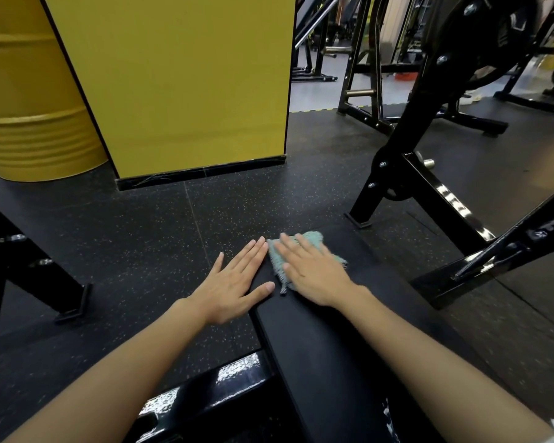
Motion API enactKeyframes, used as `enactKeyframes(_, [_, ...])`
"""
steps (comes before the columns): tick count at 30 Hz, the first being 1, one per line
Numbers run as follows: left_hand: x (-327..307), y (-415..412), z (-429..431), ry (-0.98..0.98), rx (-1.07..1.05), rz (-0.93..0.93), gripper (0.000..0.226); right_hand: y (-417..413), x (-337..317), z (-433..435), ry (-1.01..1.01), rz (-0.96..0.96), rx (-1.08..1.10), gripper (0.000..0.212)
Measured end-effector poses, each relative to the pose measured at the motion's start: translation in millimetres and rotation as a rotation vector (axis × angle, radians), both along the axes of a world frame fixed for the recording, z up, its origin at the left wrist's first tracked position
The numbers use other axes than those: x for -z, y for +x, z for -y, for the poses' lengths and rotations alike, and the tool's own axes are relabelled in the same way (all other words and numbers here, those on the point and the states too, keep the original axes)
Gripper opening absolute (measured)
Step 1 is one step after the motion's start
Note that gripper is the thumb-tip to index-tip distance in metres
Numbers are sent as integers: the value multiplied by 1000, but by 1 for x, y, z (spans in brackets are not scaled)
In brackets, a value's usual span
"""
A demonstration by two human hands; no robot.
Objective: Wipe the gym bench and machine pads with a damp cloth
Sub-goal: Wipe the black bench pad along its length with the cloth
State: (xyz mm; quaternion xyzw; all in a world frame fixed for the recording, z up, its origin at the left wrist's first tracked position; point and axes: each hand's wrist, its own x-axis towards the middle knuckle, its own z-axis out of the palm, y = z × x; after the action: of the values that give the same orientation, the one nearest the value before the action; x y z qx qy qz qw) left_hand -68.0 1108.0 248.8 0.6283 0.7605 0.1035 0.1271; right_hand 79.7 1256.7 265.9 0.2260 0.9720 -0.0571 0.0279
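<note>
A black padded gym bench (330, 343) runs from the bottom of the view toward the middle. A light green cloth (311, 241) lies flat near its far end. My right hand (311, 273) presses flat on the cloth with straight fingers. My left hand (234, 282) lies open at the bench's left edge, fingers straight, thumb on the pad, just left of the cloth.
A black machine frame (429, 190) with a weight plate stands to the right. Another black frame leg (45, 279) is at the left. A yellow pillar (179, 84) and a yellow drum (29, 91) rise beyond the speckled rubber floor (147, 225).
</note>
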Motion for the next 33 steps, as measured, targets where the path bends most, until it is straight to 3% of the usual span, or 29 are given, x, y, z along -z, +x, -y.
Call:
enactKeyframes(5, [-2, 1, 0, -25, 0, -18, 95, 2, -1, -4, -35, -33, -109, 52])
enactKeyframes(11, [-5, 0, 1, -35, 0, 11, 100, 38, -4, -79, -35, 16, 150, 52])
enactKeyframes(16, [-4, -1, 0, -36, 4, 56, 101, 34, 0, -71, -18, 39, 263, 53])
enactKeyframes(28, [-6, -1, 0, -31, -21, 95, 95, 16, -1, 49, -31, -14, -71, 56])
enactKeyframes(31, [-9, -1, 2, -33, -8, 95, 91, 37, -3, 68, -77, -28, -142, 80])
enactKeyframes(33, [-12, -1, 3, -52, 2, 90, 85, 48, -1, 78, -80, -23, -173, 84])
